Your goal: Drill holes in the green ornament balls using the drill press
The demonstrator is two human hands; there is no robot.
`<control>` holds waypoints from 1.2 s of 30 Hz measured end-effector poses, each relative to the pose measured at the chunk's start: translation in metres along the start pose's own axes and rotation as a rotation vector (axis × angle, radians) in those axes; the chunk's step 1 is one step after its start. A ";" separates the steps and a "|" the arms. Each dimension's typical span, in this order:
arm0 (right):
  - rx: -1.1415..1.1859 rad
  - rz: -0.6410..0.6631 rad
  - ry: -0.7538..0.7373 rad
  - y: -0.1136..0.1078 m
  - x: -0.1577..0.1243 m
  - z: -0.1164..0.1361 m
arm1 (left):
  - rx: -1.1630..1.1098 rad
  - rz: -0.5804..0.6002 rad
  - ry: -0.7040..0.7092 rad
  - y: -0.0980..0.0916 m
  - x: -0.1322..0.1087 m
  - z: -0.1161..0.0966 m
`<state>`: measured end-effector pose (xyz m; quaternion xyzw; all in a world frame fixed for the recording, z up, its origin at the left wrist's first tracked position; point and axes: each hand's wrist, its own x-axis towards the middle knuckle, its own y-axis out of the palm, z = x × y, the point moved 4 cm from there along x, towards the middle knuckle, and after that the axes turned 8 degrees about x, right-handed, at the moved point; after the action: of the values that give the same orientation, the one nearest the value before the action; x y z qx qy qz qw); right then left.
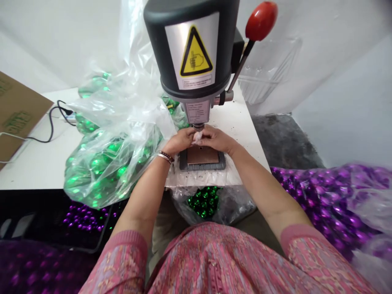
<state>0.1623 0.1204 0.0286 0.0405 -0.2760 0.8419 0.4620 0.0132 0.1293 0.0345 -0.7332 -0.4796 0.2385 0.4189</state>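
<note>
My left hand [180, 141] and my right hand [216, 139] meet under the chuck of a benchtop press or drill [192, 49], which has a yellow hand-warning label. Both hands pinch a small white object [197, 137], possibly a bead or soft piece, directly beneath the spindle tip [198, 127]. Below my hands, a grey jig [202, 164] holds a copper-coloured plate [202, 155] on the white table [241, 134]. A red-knobbed lever [261, 20] rises at the machine's right.
A clear plastic bag of green beads [101, 163] lies against the machine's left side. Another bag of green beads [204, 202] sits below the table's front edge. Purple beads in plastic [330, 200] lie at the right, with a cardboard sheet [18, 110] and black cable [50, 128] at the left.
</note>
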 end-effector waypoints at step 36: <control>-0.151 -0.626 0.416 0.054 -0.015 0.002 | 0.141 -0.322 0.208 0.008 -0.047 -0.007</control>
<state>0.1267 0.0856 0.0021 -0.0828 -0.2118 0.6277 0.7445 0.0030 0.0826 0.0292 -0.6367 -0.5267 0.1243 0.5493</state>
